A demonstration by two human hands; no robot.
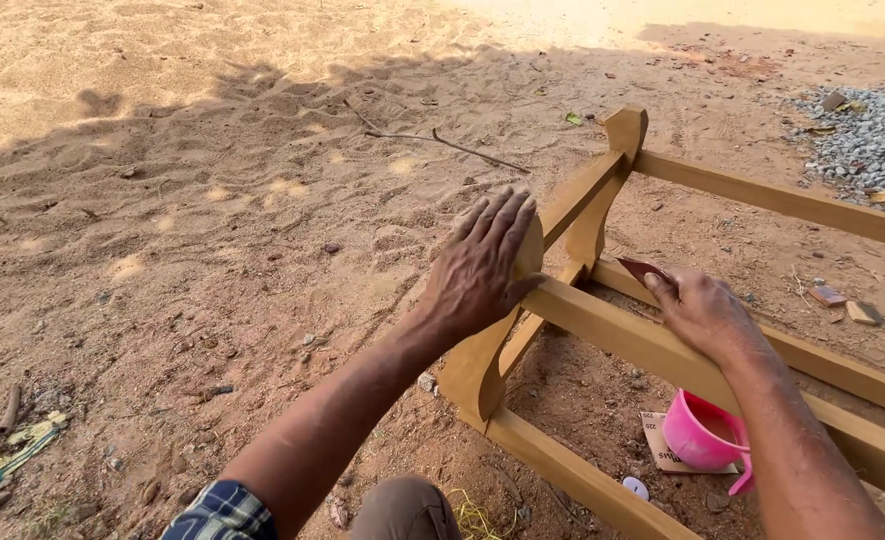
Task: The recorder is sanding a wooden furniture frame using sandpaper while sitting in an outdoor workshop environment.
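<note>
We see a wooden frame (652, 345) lying on sandy ground (162, 200), filling the right half of the picture from the centre to the right edge. Its rails run from lower centre toward the upper right, joined by curved legs near the middle.

Our left hand (482, 268) sits at the centre of the picture, on the rounded top of the nearer leg (482, 360). Its fingers are spread and laid flat over the wood, pointing up and to the right, with the thumb hooked down over the rail's end. The left forearm comes up from the bottom centre, out of a checked sleeve (224, 512).

Our right hand (704, 310) lies right of centre, on the middle rail. Its fingertips pinch a small reddish-brown sheet (644, 268), which looks like sandpaper, and press it against the rail just beside the far leg (602, 190). The palm faces down and the forearm runs off toward the lower right corner.

Below the rail, at lower right, a pink cup (700, 432) stands on a scrap of cardboard (656, 440). A thin stick (442, 142) lies in the sand above centre, and grey gravel (862, 140) fills the upper right corner.
</note>
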